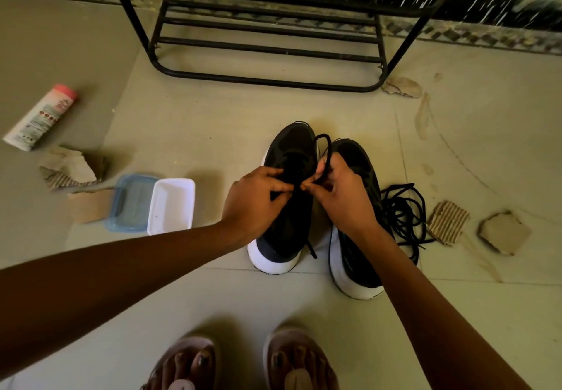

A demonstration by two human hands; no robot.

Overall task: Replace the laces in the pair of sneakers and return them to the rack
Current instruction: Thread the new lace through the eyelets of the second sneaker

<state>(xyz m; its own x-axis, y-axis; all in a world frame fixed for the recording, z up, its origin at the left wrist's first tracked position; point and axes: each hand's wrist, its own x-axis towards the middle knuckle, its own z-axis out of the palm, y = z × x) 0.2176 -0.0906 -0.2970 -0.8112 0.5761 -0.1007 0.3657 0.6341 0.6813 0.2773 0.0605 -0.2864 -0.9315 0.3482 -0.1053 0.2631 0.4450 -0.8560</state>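
Note:
Two black sneakers with white soles stand side by side on the floor, toes toward the rack. Over the tongue of the left sneaker (287, 237) my left hand (255, 204) pinches a black lace. My right hand (343, 198) grips the same lace (324, 143), and a loop of it rises above my fingers. The right sneaker (355, 256) stands just beside it, partly hidden by my right wrist. A loose pile of black laces (401, 213) lies on the floor to the right of that sneaker. The black metal shoe rack (267, 49) stands beyond the shoes.
A white tray (171, 204) and a blue lid (130, 204) sit left of the shoes. A white tube with a pink cap (42, 116) lies far left. Torn cardboard scraps (447, 222) are scattered on both sides. My sandalled feet (243, 362) are at the bottom.

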